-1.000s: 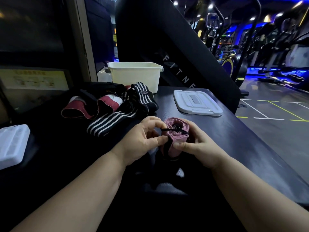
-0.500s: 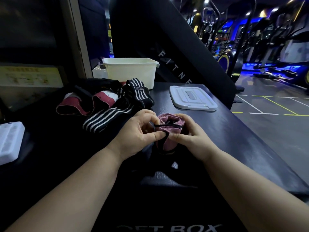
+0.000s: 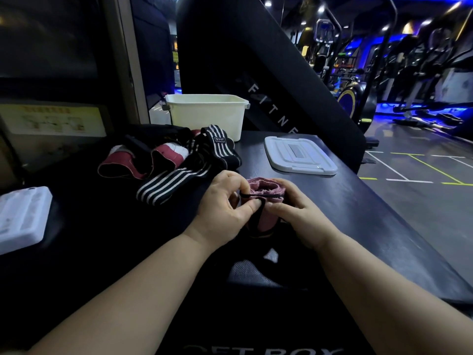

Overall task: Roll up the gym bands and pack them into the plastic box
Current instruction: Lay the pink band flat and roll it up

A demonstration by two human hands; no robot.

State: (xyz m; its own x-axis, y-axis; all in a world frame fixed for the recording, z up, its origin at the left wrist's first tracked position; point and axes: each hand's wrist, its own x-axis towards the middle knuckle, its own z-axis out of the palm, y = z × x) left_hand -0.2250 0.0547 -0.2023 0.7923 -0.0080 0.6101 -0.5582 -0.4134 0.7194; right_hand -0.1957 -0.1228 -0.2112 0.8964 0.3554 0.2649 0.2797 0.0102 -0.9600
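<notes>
Pink band (image 3: pixel 266 187) roll held over desk (image 3: pixel 358 213); left hand (image 3: pixel 225 208) pinches black tie (image 3: pixel 261 195) across its top, right hand (image 3: pixel 299 219) grips roll. Securing step, probably; next needs tie seated, then roll into box (image 3: pixel 204 116).

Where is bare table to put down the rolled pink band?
Bare tabletop lies right of the right hand, nearer than the lid. A narrower strip lies between lid and plastic box. Crowded: loose bands beyond the left hand; both hands grip the rolled pink band.
</notes>
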